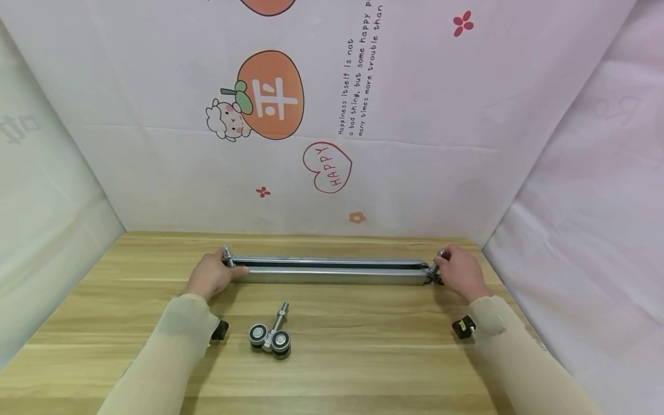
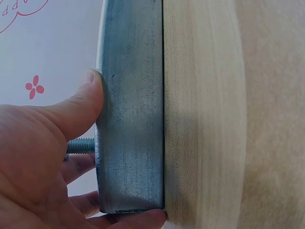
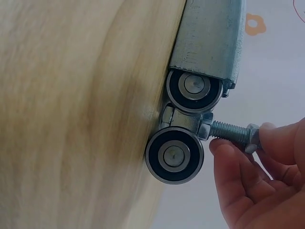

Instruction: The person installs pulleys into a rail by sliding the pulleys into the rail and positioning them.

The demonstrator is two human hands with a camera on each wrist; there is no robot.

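A long grey metal channel track (image 1: 332, 277), slotted along its top, lies across the table. My left hand (image 1: 210, 275) grips its left end, thumb on the top edge and fingers around the end. A threaded bolt (image 2: 82, 146) stands up from the slot beside that thumb; whatever carries it inside is hidden. At the other end, my right hand (image 1: 460, 272) pinches the bolt of a roller trolley (image 3: 175, 155) between thumb and fingers. One wheel of this trolley is partly within the track's mouth, the other outside. A second roller trolley (image 1: 270, 341) lies loose nearer me, its bolt pointing away.
The wood-grain table (image 1: 353, 369) runs back to a white printed sheet (image 1: 415, 173) hung behind the track. White cloth walls (image 1: 596, 190) close in both sides. A small black device (image 1: 464, 327) sits at the right wrist, with another (image 1: 220, 330) at the left.
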